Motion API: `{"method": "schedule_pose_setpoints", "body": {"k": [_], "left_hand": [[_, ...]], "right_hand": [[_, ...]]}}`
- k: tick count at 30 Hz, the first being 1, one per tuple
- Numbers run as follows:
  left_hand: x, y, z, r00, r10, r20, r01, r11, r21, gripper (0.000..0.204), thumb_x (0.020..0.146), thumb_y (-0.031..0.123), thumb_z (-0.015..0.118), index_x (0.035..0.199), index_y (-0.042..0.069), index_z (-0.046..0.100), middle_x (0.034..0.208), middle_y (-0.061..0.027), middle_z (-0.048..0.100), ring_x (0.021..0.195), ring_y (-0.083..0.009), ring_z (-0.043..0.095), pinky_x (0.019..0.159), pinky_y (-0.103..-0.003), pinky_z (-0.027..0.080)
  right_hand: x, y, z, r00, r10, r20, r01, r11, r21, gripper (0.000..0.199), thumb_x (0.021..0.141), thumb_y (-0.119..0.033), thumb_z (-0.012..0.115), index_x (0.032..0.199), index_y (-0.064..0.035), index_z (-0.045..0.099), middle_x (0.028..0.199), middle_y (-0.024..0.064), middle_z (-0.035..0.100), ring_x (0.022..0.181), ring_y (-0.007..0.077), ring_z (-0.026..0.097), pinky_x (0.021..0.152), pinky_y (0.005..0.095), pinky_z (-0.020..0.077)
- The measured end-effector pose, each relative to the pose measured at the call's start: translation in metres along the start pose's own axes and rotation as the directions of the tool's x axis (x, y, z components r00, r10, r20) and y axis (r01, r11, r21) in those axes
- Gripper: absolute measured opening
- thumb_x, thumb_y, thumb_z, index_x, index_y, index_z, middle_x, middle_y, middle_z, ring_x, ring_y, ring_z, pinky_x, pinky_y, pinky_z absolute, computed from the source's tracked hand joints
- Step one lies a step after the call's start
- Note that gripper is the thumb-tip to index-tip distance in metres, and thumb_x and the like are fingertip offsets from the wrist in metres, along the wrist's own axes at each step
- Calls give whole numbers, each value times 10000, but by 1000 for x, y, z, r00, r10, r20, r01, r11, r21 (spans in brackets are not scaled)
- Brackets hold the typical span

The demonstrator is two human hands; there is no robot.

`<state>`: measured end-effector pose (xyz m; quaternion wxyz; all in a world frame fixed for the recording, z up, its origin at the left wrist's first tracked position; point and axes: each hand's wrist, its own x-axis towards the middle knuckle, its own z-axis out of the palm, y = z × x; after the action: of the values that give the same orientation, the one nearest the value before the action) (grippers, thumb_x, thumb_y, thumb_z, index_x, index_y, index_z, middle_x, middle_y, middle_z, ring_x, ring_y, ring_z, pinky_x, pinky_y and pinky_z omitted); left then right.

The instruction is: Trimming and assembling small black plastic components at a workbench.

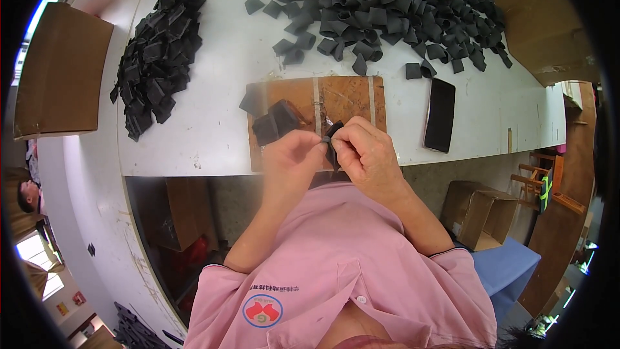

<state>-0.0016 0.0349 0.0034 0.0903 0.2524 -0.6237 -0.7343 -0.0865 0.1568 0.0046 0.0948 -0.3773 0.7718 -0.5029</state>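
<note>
My left hand (292, 158) and my right hand (367, 155) meet over the near edge of a brown board (361, 106) with pale strips across it. Between them is a small black piece of soft-looking material (332, 145), pinched by the fingertips of both hands. My fingers cover part of it, and the left hand is slightly blurred. Just beyond my left hand, a dark grey piece (276, 124) lies on the board. Another dark piece (252, 100) overlaps the board's left edge.
The white table (226, 58) carries a big heap of dark grey loop-shaped pieces (387, 13) at the back and a pile of flat black pieces (161, 52) at left. A black phone (440, 116) lies right of the board. Cardboard boxes stand left (61, 71) and right (542, 22).
</note>
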Motion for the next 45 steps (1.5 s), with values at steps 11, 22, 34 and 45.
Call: {"method": "schedule_pose_setpoints", "body": {"k": [11,22,34,45], "left_hand": [[-3,-5,4,966,256,-36,-248,955,161,79,771,8,609,842,-16,585,720,-28,609,631,-65,550,565,-227,456],[-4,32,-5,996,-33,87,88,646,-758,145,758,-77,543,893,-27,520,733,-40,554,400,-15,364,355,-168,262],[6,57,-12,970,133,-203,-209,882,-422,183,813,-48,457,985,-64,517,799,-115,575,411,-30,427,343,-181,297],[27,34,-32,958,20,286,262,342,-903,199,867,-1,383,1039,-48,472,718,-111,555,324,-44,302,318,-184,225]], "right_hand": [[6,-3,8,992,-54,-115,69,990,125,84,740,-20,614,797,15,564,731,86,515,587,203,544,501,294,437],[19,-19,6,983,185,2,-176,930,322,112,716,-15,618,811,35,584,684,34,530,550,99,489,483,216,391],[58,-49,-17,889,173,424,-445,542,713,217,866,-220,563,744,-55,492,655,-42,432,510,33,325,447,175,257],[75,-18,-1,860,53,507,-464,494,735,256,877,-284,544,758,-59,520,646,-57,430,527,27,313,462,158,258]]}}
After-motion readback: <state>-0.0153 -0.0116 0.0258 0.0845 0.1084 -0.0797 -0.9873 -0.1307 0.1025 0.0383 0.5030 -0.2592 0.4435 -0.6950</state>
